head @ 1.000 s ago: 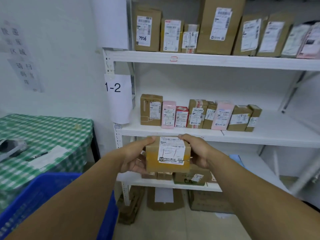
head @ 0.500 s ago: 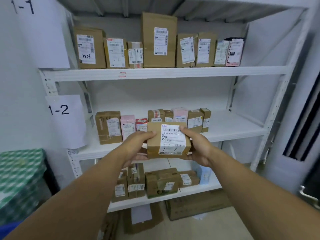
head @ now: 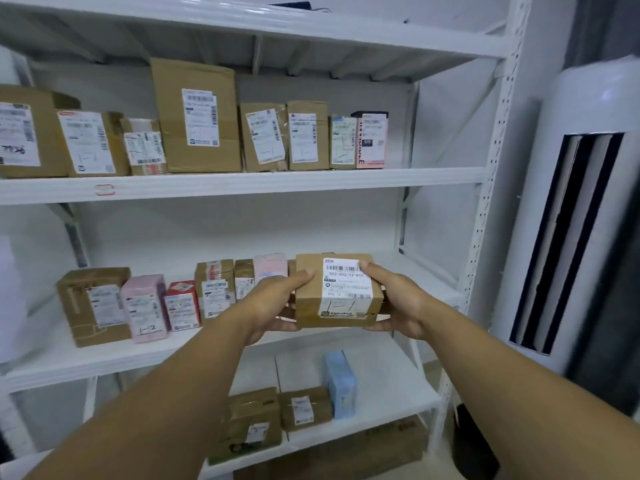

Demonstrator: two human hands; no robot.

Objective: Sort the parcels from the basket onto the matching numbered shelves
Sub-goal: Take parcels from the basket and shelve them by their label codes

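A small brown cardboard parcel (head: 337,292) with a white barcode label is held in front of the middle shelf (head: 104,362). My left hand (head: 273,306) grips its left side and my right hand (head: 398,303) grips its right side. The parcel is at the right end of a row of small brown, pink and red parcels (head: 145,306) standing on that shelf. It hides the last boxes of the row. The basket is out of view.
The upper shelf (head: 242,183) carries a row of larger brown parcels (head: 197,116). The lower shelf (head: 391,403) holds a few brown boxes and a blue one (head: 341,389). A white perforated upright (head: 485,216) and a tall white appliance (head: 581,220) stand at the right.
The view has swung right and up: the green checked table, blue basket and shelf number signs have left the frame. The parcel, in both hands, has moved up and right toward the middle shelf.
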